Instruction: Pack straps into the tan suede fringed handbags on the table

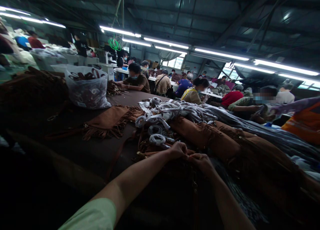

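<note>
The left grip [178,150] and the right grip [202,161] almost meet, fingertips pressed together on a small piece [188,156] too dark to identify. Just below the right grip hangs a brown strap [195,193] with a metal clip [194,178]; whether it joins that piece I cannot tell. The handling here looks under way rather than finished. Just beyond the left grip lie pale-wrapped rolls [157,139], which seem done with wrapping. To the right of both grips, brown fringed bags [222,141] lie heaped, with long pale strips [237,118] behind them; how many are complete is unclear. Left of the grips, one fringed bag [107,119] lies apart on the tabletop [125,98]. Farther off that way, a clear plastic sack [86,91] holds brown pieces, probably work left over. Well beyond the grips sit co-workers [137,83]
</note>
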